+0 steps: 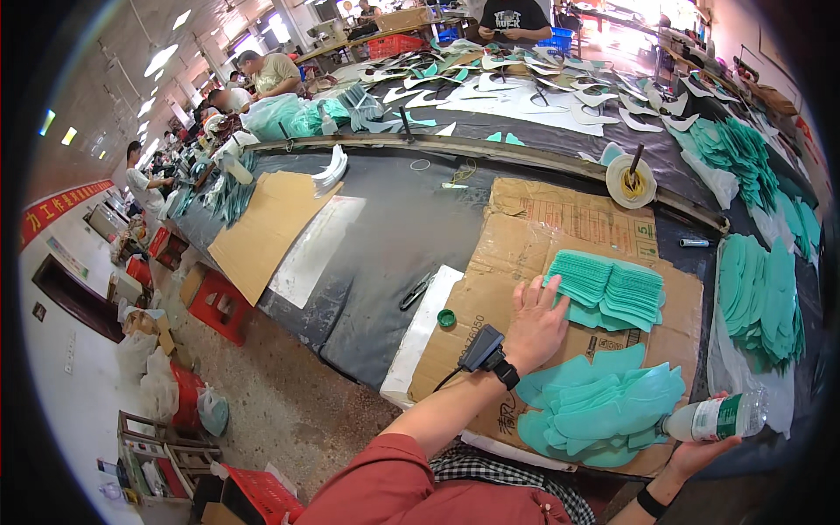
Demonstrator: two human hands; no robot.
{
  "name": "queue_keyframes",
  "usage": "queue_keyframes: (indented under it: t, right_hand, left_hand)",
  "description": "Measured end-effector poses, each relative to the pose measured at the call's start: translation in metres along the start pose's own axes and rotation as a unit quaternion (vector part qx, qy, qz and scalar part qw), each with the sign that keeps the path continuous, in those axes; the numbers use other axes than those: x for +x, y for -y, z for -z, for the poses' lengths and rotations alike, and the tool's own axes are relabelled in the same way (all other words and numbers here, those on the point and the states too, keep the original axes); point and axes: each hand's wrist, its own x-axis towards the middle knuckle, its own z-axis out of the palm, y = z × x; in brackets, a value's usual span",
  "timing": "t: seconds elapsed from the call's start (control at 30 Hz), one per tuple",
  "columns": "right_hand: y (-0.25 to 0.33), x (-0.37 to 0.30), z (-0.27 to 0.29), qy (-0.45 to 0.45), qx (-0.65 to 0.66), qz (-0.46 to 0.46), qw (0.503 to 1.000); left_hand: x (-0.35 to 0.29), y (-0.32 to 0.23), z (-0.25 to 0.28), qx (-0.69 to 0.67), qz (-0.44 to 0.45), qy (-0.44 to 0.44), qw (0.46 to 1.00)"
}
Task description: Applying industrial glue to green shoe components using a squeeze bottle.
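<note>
My left hand (535, 325) lies with fingers stretched out, its fingertips at the left edge of a neat, fanned stack of green cut pieces (607, 285). My right hand (702, 455) is closed round a clear plastic bottle (723, 416) with a green and white label. The bottle lies on its side, neck pointing left at a looser pile of green cut pieces (604, 401) nearest me. Both piles rest on flattened cardboard (512, 241). To the left of my left hand a round green bottle cap (447, 318) sits on the cardboard.
More green pieces (759, 302) lie on plastic at the right. A wooden rail (490, 150) crosses the table, with a tape roll (631, 182) beside it. A dark cutter-like tool (416, 292) lies left of the cardboard. White curved pieces (542, 87) cover the far table; people work beyond.
</note>
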Motion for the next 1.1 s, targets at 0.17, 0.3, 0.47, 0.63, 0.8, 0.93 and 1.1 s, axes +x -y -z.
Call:
queue_keyframes:
  t: [0.17, 0.3, 0.47, 0.63, 0.8, 0.93, 1.1]
  right_hand:
    - [-0.003, -0.002, 0.003, 0.007, -0.004, 0.013, 1.0]
    - [-0.004, -0.004, 0.005, 0.014, -0.002, 0.008, 1.0]
    - [0.0, -0.005, 0.004, 0.036, -0.003, -0.035, 0.999]
    - [0.005, -0.007, 0.001, 0.13, -0.006, 0.0, 0.992]
    - [0.016, -0.009, 0.004, 0.124, -0.006, -0.028, 0.992]
    - [0.038, -0.014, 0.009, 0.176, -0.036, -0.049, 0.982]
    - [0.062, -0.032, 0.011, 0.176, -0.11, -0.097, 0.973]
  left_hand:
    - [-0.001, -0.001, 0.008, 0.01, -0.008, 0.036, 0.999]
    - [0.001, -0.008, 0.032, -0.072, -0.013, 0.005, 0.997]
    - [0.007, -0.004, 0.07, -0.178, 0.053, -0.044, 0.982]
    - [-0.014, 0.001, 0.099, -0.612, 0.265, 0.057, 0.743]
    - [-0.048, -0.013, 0.108, -0.648, 0.394, 0.18, 0.626]
    - [-0.059, -0.029, 0.103, -0.673, 0.397, 0.25, 0.572]
    - [-0.066, -0.047, 0.099, -0.658, 0.396, 0.287, 0.573]
